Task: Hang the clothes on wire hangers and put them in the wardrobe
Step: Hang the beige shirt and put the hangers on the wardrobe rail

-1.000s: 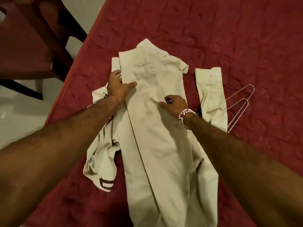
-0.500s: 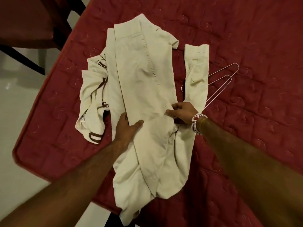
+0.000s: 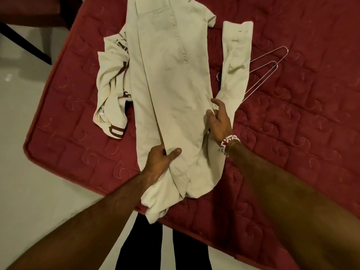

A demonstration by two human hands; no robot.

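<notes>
A cream pair of trousers [image 3: 171,78] lies lengthwise on the red quilted mattress [image 3: 292,123], one leg folded over the other, its waist end hanging over the near edge. My left hand [image 3: 160,162] pinches the folded edge of the trousers near the waist, thumb on top. My right hand [image 3: 220,121] rests flat on the right edge of the fabric, fingers spread; it wears a beaded bracelet. Two wire hangers [image 3: 266,67] lie to the right, partly under the other trouser leg [image 3: 235,61]. A cream shirt with brown print [image 3: 113,90] is crumpled at the left.
The mattress corner [image 3: 31,151] is at the left, with pale floor [image 3: 29,191] beyond it. A dark wooden chair [image 3: 31,22] stands at the upper left. My dark-clad legs [image 3: 161,248] show below the mattress edge.
Both hands have slid down the trousers toward the waist end. My right hand has gone from pinching the fabric to lying flat with spread fingers. The view has pulled back.
</notes>
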